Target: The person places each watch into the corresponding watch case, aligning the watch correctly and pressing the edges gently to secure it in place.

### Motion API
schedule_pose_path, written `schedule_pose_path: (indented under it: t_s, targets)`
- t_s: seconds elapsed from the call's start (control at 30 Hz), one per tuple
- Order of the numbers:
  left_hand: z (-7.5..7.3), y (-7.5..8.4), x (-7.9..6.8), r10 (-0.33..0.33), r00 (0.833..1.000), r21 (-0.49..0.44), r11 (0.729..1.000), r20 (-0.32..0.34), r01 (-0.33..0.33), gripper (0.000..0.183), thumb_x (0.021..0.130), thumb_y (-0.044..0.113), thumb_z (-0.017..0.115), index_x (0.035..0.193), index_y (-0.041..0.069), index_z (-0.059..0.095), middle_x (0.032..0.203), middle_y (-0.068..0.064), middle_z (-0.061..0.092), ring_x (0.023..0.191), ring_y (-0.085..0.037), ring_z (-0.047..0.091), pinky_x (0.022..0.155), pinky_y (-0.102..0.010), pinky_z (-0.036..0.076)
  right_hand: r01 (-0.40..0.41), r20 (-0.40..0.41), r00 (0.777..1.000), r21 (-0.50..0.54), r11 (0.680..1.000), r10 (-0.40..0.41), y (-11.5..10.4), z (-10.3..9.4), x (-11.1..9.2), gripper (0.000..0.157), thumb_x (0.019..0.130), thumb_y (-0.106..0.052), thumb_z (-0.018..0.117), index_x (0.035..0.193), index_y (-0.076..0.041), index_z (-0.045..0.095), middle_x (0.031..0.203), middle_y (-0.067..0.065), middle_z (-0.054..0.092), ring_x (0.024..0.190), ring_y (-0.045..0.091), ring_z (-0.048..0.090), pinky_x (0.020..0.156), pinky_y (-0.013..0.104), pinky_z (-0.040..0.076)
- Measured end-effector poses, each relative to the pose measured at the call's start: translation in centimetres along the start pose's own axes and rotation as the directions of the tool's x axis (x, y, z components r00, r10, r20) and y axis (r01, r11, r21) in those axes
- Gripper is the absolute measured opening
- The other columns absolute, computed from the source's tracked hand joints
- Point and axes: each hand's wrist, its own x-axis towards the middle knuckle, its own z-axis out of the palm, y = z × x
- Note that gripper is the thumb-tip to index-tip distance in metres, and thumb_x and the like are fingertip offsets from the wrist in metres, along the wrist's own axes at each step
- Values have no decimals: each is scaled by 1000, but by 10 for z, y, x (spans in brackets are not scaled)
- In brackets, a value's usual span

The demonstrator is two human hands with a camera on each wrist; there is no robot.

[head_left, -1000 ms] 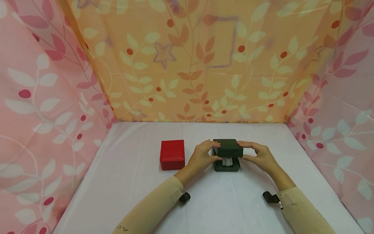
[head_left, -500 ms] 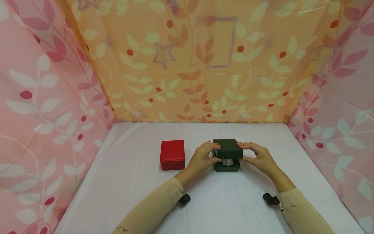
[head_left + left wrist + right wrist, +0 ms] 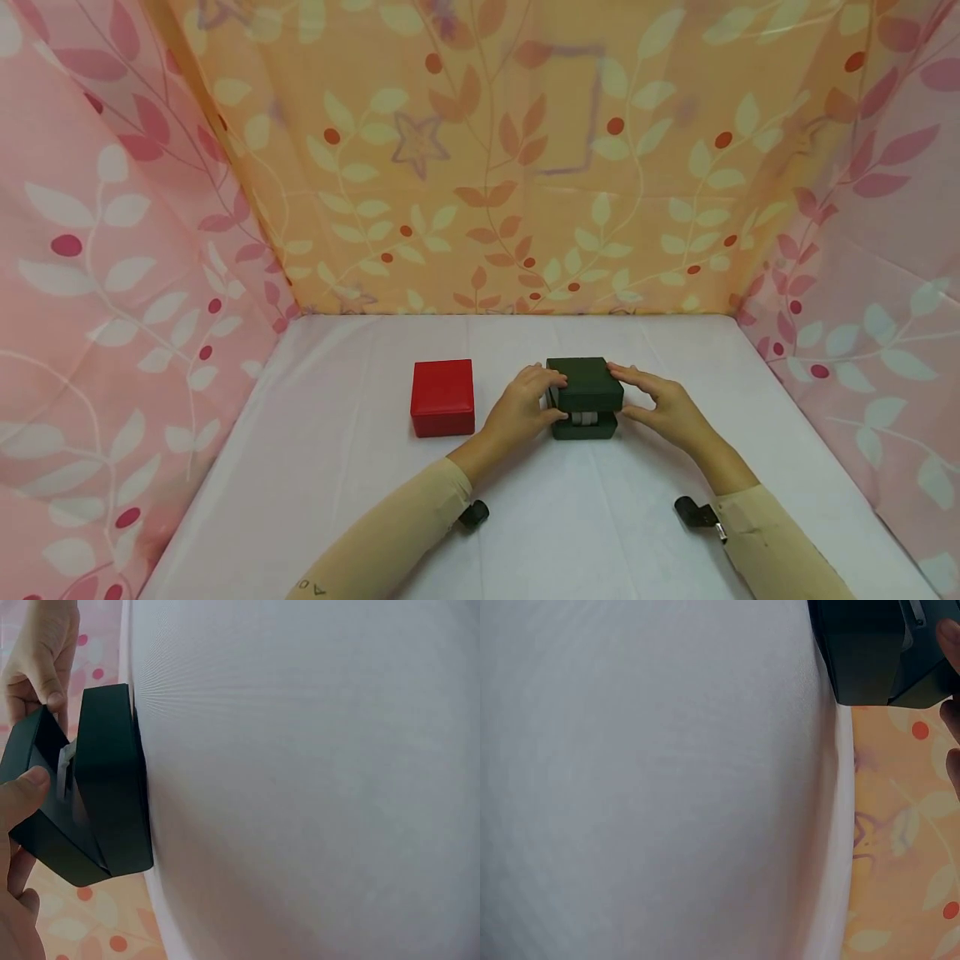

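A dark green watch box stands on the white tablecloth, its lid [image 3: 585,379] tilted partly open over its base [image 3: 583,432]. In the gap shows a silvery watch [image 3: 583,418], mostly covered by the lid. My left hand [image 3: 519,402] holds the lid's left side, thumb at the lower edge and fingers on top. On the opposite side, my right hand [image 3: 670,406] grips the lid between thumb and fingers. In the left wrist view, the box's base [image 3: 112,765] and lid form a wedge hinged at the back.
A closed red box [image 3: 442,396] sits left of the green one, near the left forearm. Patterned orange cloth [image 3: 480,167] hangs behind the table, with pink cloth [image 3: 97,333] along both sides. Small black cameras [image 3: 472,514] are strapped under the wrists.
The lid has swung down a little at the front, so the gap has narrowed and less of the watch shows. Both hands have moved slightly with it; the red box has stayed put.
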Motion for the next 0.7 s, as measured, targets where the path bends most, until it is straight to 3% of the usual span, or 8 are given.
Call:
schedule_pose_path:
  t_s: [0.33,0.57,0.7]
  targets:
    - [-5,-1,5,-24,997,51,999,79,20,61,79,22,90,131,14,61,135,2,62,138,-19,49,115,-30,40,21,-9,1000,26,999,-20,-3,-1,1,70,74,2,87,139,-5,62,142,19,61,139,-1,42,108,7,31]
    - [-5,-5,5,-64,994,76,996,89,57,66,77,27,92,134,9,64,137,0,61,132,-17,51,112,-26,43,-20,17,1000,-31,999,21,-3,-1,0,71,78,0,86,143,-8,59,148,13,58,142,24,50,109,7,29]
    - [-5,-4,5,-88,991,77,994,104,80,67,78,30,91,136,10,63,139,0,61,136,-18,50,115,-30,41,-58,45,997,-101,993,63,-4,0,-2,74,82,-5,85,148,-10,54,152,10,55,139,30,52,107,9,32]
